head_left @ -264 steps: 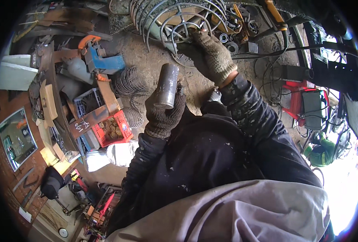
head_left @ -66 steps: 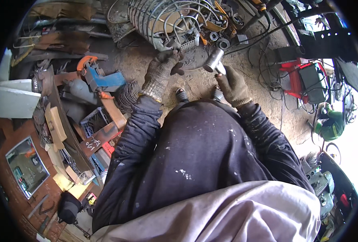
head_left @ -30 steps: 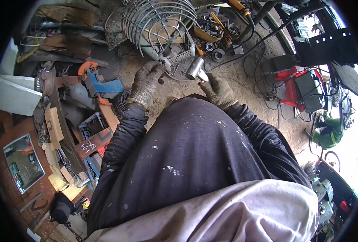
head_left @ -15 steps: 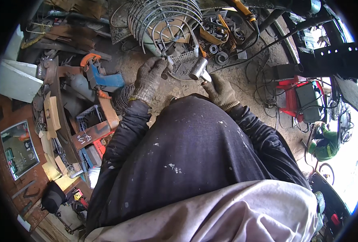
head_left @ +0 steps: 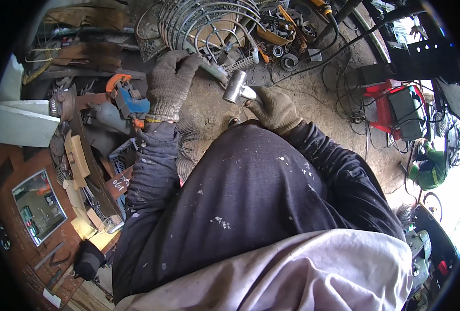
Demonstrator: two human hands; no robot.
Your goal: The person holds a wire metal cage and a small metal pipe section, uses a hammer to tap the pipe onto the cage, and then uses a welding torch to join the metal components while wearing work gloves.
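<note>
My right hand, in a knitted work glove, is closed round the handle of a hammer. The hammer's cylindrical metal head stands out ahead of my fingers, in front of my belly. My left hand, gloved the same way, is closed round a grey metal bar that slants from the fingers toward the hammer head. In this view the bar's lower end lies close to the head; I cannot tell whether they touch. Beyond both hands stands a round cage of bent metal rods.
Loose metal parts fill a tray at the far right of the cage, with rings nearby. A blue and orange tool stands left. Cables trail toward a red-framed machine. A person in green is at the far right.
My left hand has moved left and a little farther away, and more of the grey bar shows. My right hand has shifted left with the hammer. The view has turned slightly.
</note>
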